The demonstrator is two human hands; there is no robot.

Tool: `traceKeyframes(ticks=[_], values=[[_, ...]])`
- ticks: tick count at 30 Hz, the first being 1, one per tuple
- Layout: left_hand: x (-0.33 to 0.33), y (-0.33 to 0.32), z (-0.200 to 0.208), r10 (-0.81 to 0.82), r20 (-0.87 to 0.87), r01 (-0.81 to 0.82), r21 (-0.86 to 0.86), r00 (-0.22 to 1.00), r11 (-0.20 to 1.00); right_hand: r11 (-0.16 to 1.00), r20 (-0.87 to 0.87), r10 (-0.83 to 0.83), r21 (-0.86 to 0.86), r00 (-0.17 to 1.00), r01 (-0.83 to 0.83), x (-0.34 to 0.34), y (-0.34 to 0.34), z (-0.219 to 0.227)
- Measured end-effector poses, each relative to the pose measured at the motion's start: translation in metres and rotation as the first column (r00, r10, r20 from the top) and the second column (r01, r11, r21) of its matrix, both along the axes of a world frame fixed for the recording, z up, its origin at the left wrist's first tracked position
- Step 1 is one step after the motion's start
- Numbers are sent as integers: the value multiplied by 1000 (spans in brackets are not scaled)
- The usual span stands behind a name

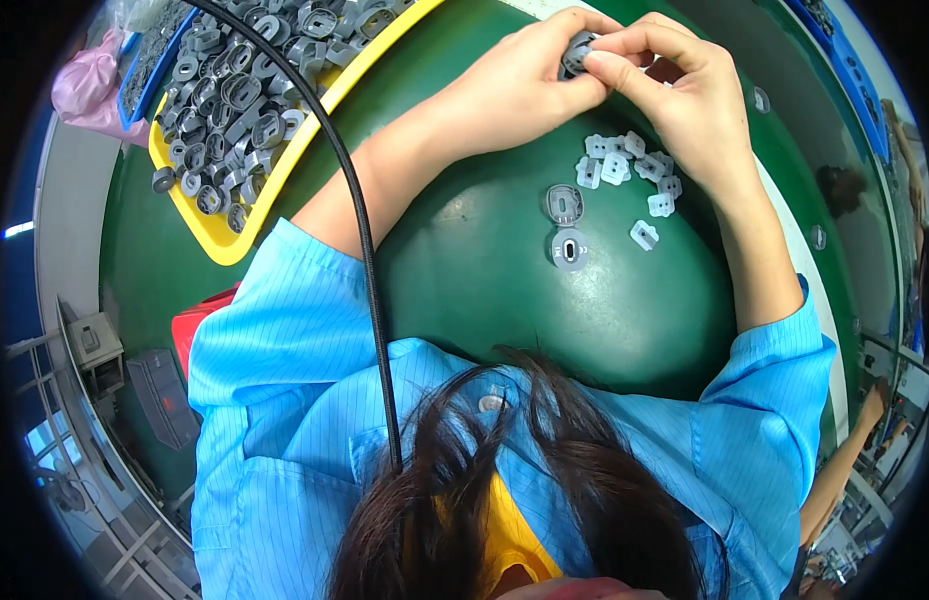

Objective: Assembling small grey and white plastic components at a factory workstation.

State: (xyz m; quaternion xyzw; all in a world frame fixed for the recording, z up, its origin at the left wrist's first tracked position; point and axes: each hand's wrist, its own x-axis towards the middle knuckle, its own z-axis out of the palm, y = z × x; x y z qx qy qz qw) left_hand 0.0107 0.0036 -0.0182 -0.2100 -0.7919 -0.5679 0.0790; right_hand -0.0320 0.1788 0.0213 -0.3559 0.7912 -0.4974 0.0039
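Near the top of the head view, my left hand [540, 85] holds a small dark grey plastic housing [576, 55] between thumb and fingers. My right hand [690, 95] meets it from the other side, its thumb and index finger pinched together at the housing; whatever small piece they grip is hidden. Below the hands, several small translucent white plastic pieces [616, 168] lie loosely grouped on the green table [465, 290]. One translucent piece [645, 235] lies apart. To their left are an open grey housing [565, 204] and a round grey part with a slot [570, 249].
A yellow tray [225, 245] heaped with grey plastic housings [240, 95] stands at the upper left. Behind it are a blue tray [140, 85] and a pink bag [88, 85]. A black cable [350, 180] hangs across my left arm. A white-edged dark strip runs along the right.
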Motion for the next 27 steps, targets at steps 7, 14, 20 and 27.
traceKeyframes(ticks=[7, 14, 20, 27], values=[[17, 11, 23, 114, 5, -112, -165, 993, 980, 999, 13, -18, 46, 1000, 17, -9, 4, -1], [11, 12, 10, 152, -147, -182, -223, 977, 958, 987, 347, 157, -68, 924, -142, -16, 10, -7], [12, 3, 30, 110, -230, -159, -206, 967, 965, 969, 624, 236, -206, 745, -134, -28, 19, -2], [14, -1, 30, 31, -307, -115, -260, 951, 959, 988, 450, 141, -3, 882, -156, -25, 21, 0]])
